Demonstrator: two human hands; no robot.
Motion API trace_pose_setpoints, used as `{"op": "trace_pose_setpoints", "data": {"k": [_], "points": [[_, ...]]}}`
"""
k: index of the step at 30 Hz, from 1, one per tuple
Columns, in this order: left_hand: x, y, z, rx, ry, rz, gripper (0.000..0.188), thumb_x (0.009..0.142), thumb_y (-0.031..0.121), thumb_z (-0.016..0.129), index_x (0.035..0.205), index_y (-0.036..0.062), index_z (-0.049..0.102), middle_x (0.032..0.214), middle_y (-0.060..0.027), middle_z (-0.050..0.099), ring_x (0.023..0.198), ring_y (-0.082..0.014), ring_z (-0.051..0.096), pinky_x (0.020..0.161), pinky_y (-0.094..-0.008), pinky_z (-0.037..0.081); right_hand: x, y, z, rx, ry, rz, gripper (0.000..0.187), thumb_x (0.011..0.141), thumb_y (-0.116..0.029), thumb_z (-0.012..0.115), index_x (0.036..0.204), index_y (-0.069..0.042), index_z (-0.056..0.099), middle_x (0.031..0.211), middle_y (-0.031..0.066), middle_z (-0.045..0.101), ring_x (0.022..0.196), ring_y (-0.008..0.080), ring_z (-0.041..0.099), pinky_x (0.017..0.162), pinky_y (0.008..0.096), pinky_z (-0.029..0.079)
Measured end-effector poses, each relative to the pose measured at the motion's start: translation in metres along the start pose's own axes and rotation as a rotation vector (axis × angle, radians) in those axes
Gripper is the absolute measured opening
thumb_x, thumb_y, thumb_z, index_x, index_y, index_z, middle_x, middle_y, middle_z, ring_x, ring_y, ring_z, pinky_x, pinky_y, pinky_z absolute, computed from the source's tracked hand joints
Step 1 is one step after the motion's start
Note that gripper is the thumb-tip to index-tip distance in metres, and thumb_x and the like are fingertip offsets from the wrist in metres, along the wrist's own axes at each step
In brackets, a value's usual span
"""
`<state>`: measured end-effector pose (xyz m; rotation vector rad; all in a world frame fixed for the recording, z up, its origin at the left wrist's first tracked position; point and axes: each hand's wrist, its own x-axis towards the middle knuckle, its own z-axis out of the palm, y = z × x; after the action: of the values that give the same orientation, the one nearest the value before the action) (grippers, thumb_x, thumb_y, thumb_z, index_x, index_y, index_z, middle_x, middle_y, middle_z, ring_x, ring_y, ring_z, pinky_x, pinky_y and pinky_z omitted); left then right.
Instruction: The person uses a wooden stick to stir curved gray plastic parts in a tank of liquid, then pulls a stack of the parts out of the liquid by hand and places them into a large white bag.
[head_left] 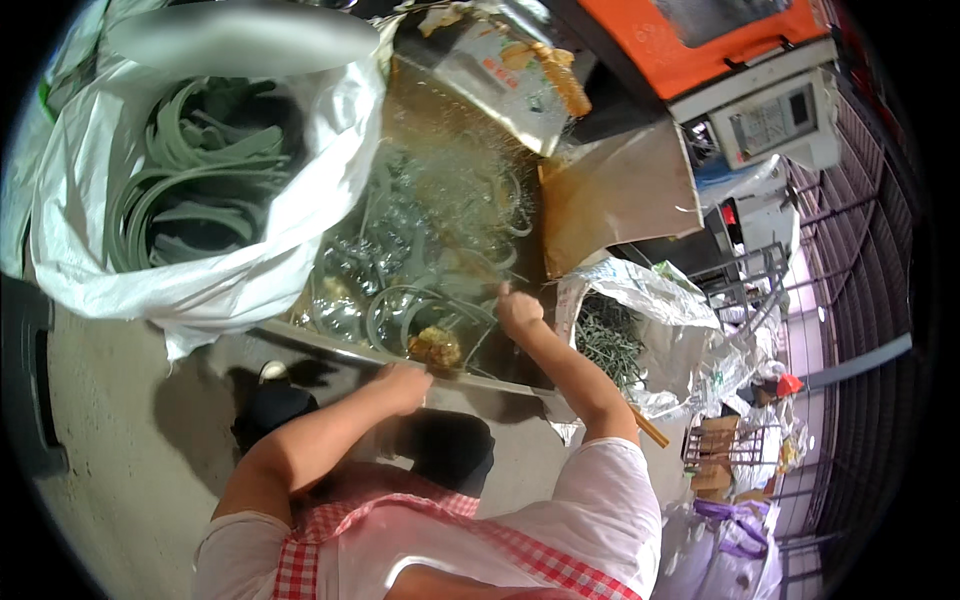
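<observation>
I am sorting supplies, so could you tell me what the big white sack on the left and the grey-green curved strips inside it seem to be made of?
The white sack looks like woven plastic, matte, with soft folds and a rolled rim. The curved strips look like moulded plastic or rubber: uniform grey-green, smooth, slightly glossy, bent in even arcs. Which of the two is unclear.

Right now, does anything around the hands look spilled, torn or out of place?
Nothing clearly spilled. The left hand and right hand work at a clear bag of grey-green rings, loosely tangled. The white sack beside it gapes open, more rings inside.
</observation>
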<state>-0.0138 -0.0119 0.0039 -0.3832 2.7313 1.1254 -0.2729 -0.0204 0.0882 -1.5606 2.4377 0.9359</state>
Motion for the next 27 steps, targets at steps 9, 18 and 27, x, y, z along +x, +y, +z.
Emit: {"op": "trace_pose_setpoints", "data": {"k": [9,18,27], "points": [[-0.002,0.018,-0.003,0.025,-0.042,-0.003,0.032,0.077,0.023,0.062,0.102,0.0036,0.058,0.099,-0.0172,0.062,0.096,-0.0351,0.058,0.081,-0.0466,0.046,-0.147,0.047,-0.066,0.170,0.007,0.115,0.039,0.086,-0.014,0.041,0.125,-0.015,0.042,0.088,0.0195,0.064,0.082,0.0377,0.062,0.072,0.0467,0.049],[-0.006,0.014,0.001,0.025,-0.085,-0.054,0.036,0.078,0.025,0.060,0.108,0.0052,0.055,0.102,-0.0166,0.062,0.097,-0.0350,0.058,0.082,-0.0460,0.046,-0.142,0.123,-0.102,0.122,0.287,0.405,0.045,0.088,-0.018,0.044,0.131,-0.027,0.039,0.083,0.0196,0.063,0.081,0.0376,0.062,0.069,0.0494,0.048],[-0.003,0.018,-0.013,0.042,-0.077,-0.037,0.037,0.080,0.024,0.057,0.111,0.0045,0.054,0.104,-0.0166,0.061,0.098,-0.0344,0.058,0.082,-0.0461,0.046,0.076,0.052,-0.032,0.034,0.419,0.372,0.020,0.083,-0.018,0.052,0.086,-0.007,0.068,0.094,0.0115,0.066,0.085,0.0260,0.066,0.070,0.0347,0.054]]}}
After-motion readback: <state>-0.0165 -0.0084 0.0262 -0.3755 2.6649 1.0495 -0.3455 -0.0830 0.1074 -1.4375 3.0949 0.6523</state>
